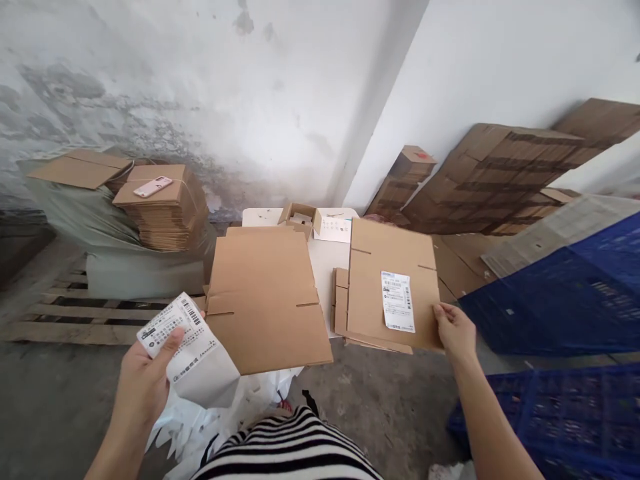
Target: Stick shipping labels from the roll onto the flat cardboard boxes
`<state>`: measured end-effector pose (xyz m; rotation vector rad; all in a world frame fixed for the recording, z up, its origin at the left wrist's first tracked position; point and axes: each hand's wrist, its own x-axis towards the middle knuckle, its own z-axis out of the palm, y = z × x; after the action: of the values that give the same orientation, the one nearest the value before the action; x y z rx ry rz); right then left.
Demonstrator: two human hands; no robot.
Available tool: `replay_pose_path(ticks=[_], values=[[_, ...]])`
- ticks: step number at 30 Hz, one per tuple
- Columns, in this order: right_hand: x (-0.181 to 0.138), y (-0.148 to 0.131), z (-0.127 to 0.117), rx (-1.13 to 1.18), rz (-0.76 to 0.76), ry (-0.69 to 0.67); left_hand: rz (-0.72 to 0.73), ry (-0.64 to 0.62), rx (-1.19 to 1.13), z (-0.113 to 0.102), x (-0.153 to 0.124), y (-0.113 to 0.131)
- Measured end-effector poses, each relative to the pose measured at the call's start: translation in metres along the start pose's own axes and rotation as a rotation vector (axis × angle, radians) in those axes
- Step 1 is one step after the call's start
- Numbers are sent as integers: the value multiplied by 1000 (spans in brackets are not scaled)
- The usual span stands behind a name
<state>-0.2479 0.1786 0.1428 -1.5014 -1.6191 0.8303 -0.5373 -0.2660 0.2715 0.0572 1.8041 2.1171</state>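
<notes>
My left hand (150, 373) is closed on a strip of printed shipping labels (200, 363), thumb on top, its lower end hanging blank. Beside it lies a flattened cardboard box (265, 300) with slots at its sides. At the right, my right hand (456, 331) pinches the near right corner of another flattened cardboard box (367, 293). That box bears a white shipping label (398, 302) with a barcode on its top face. More folded cardboard shows under its left edge.
A white table (320, 257) carries the cardboard, a small open box (300, 219) and a printed white box (333, 229). Bundled cartons (165, 207) with a pink phone (153, 187) stand left, above a wooden pallet (60, 320). Blue crates (570, 413) and stacked cartons (500, 167) stand right.
</notes>
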Motion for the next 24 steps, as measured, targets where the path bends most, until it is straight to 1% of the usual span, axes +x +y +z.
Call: replay_pose_path(ticks=[1,2,3,4,5,6,7,8,9,10,11,12,13,14,16,17,19,20,21,22,23,24], values=[[13,9,2,-75,39,8,21,-17,8,2,-2,2],[22,13,6,-125,60,21,42,-48,16,5,-6,5],[25,9,13,-153,63,46,60,-90,26,9,-11,7],[22,-2,20,-170,52,77,82,-134,34,15,-16,8],[13,-19,27,-166,20,92,106,-178,46,21,-22,9],[-2,-43,33,-122,-45,68,129,-221,64,26,-27,8],[-24,-70,38,-41,-147,-15,146,-270,95,31,-31,6],[-51,-100,42,80,-280,-144,162,-330,146,35,-33,3],[-82,-129,44,235,-459,-359,185,-393,219,37,-35,-1],[-114,-157,45,340,-636,-602,217,-453,305,37,-35,-4],[-144,-181,45,403,-789,-815,249,-503,390,35,-34,-8],[-172,-200,46,433,-904,-918,267,-543,451,32,-33,-10],[-196,-214,47,458,-976,-936,261,-579,466,29,-33,-11],[-215,-221,49,478,-1025,-903,222,-600,415,26,-33,-11],[-239,-223,58,525,-1095,-776,54,-581,161,23,-35,-6],[-247,-220,62,550,-1151,-744,-43,-534,12,23,-36,-3],[-257,-213,67,574,-1288,-751,-199,-405,-212,25,-38,5],[-259,-211,66,570,-1337,-758,-252,-350,-267,26,-36,8],[-259,-212,63,562,-1351,-772,-284,-312,-294,25,-33,11],[-257,-215,58,561,-1331,-801,-287,-273,-310,21,-28,12],[-252,-220,51,581,-1271,-837,-264,-211,-324,16,-22,13],[-243,-229,45,631,-1179,-857,-222,-130,-339,8,-14,13]])
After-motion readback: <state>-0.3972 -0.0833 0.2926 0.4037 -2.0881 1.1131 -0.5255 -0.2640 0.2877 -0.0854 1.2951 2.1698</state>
